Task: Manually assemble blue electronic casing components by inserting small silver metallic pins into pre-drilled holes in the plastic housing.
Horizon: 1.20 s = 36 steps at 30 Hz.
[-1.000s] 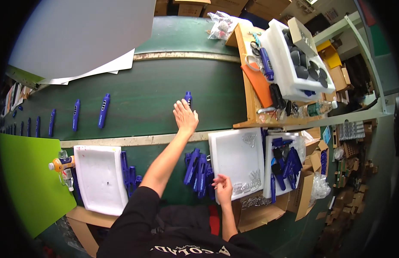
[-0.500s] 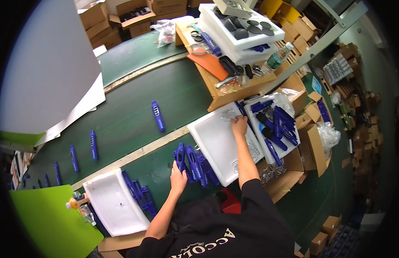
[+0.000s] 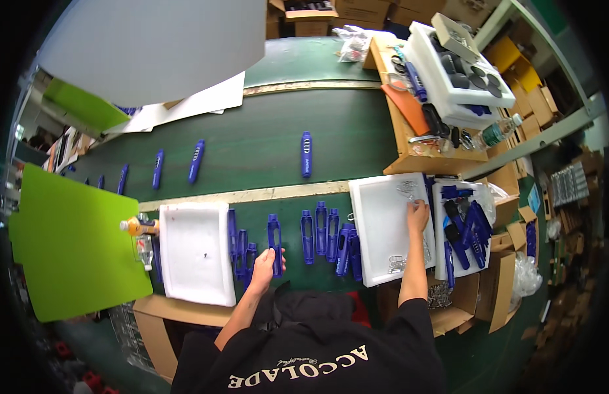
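My left hand [image 3: 265, 265] is closed around the lower part of a blue plastic casing [image 3: 273, 230], which stands away from me with an oblong window in it. Right of it, several similar blue casings [image 3: 321, 230] lie side by side on the green bench. My right hand [image 3: 418, 214] is over the far right part of a white foam tray [image 3: 377, 226], fingers pinched beside a small pile of shiny wire-like parts [image 3: 406, 188]. Whatever sits between those fingertips is too small to make out. More small shiny parts [image 3: 396, 264] lie near the tray's close edge.
Left stands another white foam tray [image 3: 196, 243], with blue casings [image 3: 241, 246] along its right side. Assembled blue pieces [image 3: 306, 154] lie spaced along the green belt [image 3: 252, 131]. A foam box of blue and black parts [image 3: 465, 230] stands far right. A wooden stand [image 3: 400, 141] rises behind.
The whole view has turned and shifted. My left hand now holds its casing apart from the group on the right. My right hand stays at the shiny parts in the tray.
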### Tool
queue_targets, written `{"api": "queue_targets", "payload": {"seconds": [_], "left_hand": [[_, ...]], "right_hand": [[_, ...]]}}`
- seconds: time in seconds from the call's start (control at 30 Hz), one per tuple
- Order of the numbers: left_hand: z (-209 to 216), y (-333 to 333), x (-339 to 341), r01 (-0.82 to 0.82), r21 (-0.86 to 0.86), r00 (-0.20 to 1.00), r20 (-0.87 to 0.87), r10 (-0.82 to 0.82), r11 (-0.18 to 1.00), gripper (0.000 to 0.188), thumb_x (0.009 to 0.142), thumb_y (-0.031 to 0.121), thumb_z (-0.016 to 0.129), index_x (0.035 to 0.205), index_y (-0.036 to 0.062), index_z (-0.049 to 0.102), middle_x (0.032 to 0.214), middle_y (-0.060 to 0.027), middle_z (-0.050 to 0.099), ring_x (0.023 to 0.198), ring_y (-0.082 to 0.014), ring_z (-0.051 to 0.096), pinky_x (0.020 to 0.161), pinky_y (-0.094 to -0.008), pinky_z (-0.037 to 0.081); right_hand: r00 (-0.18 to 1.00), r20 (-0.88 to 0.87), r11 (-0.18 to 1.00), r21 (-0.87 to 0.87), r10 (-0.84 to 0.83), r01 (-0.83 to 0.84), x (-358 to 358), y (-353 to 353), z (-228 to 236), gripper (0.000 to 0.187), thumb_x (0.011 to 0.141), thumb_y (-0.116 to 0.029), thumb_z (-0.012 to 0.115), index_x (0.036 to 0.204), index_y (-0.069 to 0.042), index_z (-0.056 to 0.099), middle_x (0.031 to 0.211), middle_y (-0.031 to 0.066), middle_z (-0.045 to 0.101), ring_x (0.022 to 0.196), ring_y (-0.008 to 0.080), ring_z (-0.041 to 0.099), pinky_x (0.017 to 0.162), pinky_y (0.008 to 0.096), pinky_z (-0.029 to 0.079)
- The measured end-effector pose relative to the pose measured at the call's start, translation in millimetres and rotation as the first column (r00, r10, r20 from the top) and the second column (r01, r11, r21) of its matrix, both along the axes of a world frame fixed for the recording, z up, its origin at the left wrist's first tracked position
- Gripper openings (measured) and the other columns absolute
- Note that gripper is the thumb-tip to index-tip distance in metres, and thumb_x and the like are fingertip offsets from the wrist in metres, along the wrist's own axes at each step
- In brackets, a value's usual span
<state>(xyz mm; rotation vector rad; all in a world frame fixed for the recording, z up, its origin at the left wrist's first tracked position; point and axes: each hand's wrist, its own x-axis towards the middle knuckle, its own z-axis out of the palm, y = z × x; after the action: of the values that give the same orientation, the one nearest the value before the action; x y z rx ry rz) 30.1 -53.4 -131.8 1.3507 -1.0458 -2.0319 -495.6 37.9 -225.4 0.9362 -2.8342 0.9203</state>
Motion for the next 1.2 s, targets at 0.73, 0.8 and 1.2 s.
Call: {"api": "queue_targets", "payload": {"seconds": [0.73,0.8,1.2], "left_hand": [[128,20,-55,-0.035,0.199,0.923,-0.370,0.108,0.979,0.029,0.092,0.011,0.071,0.115,-0.0004,0.057,0.095,-0.0102,0.070,0.075,-0.0148,0.068,0.062,-0.0255,0.052],[126,21,-55,-0.081,0.074,0.949,-0.298,0.100,0.994,0.023,0.091,0.008,0.072,0.110,0.0010,0.061,0.092,-0.0079,0.070,0.075,-0.0131,0.067,0.061,-0.0252,0.052],[132,37,-41,0.074,-0.265,0.982,-0.149,-0.117,0.961,0.038,0.095,0.017,0.068,0.124,-0.0030,0.055,0.095,-0.0039,0.068,0.074,-0.0081,0.063,0.069,-0.0230,0.052]], "right_hand": [[-0.057,0.586,0.587,-0.810,0.808,0.004,325,-12,221,0.035,0.104,-0.008,0.051,0.137,0.002,0.044,0.141,0.0215,0.054,0.129,0.0256,0.055,0.103,0.0364,0.048],[0.032,0.591,0.591,-0.804,0.806,-0.060,330,-10,231,0.034,0.103,-0.007,0.053,0.134,0.002,0.047,0.138,0.0200,0.056,0.126,0.0224,0.057,0.099,0.0338,0.050],[0.720,0.327,0.744,-0.547,0.612,-0.384,331,-27,258,0.014,0.077,-0.007,0.082,0.089,-0.006,0.076,0.097,0.0060,0.064,0.081,0.0166,0.060,0.070,0.0287,0.048]]}}
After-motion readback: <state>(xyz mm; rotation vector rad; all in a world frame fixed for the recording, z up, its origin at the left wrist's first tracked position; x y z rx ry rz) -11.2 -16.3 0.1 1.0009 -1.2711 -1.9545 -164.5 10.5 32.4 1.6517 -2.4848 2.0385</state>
